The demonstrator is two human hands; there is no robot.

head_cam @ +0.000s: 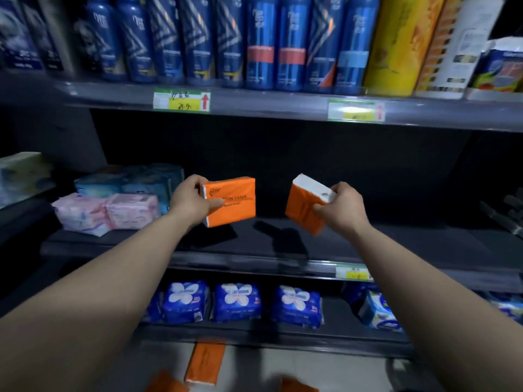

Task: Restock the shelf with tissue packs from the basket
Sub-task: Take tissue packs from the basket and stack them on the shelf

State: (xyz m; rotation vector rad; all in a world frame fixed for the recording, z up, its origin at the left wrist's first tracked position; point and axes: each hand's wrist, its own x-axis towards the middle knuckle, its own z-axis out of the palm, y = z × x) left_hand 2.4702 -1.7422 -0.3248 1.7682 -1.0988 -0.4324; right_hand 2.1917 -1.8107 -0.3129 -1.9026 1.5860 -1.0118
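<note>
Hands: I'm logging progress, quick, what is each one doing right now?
Left hand: holds the lettered orange tissue pack.
Right hand: holds the tilted orange tissue pack.

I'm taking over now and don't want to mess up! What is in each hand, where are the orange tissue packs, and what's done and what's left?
Left hand: grips one orange tissue pack, printed face toward the camera.
Right hand: grips a second orange pack, tilted with its white end up.
Both packs are in the air above the dark middle shelf, not yet set down.
Done: no orange packs show on that shelf.
Left: put these two down, perhaps right of the pink packs, then fetch the spare orange packs low in view. The basket itself cannot be made out.
</note>
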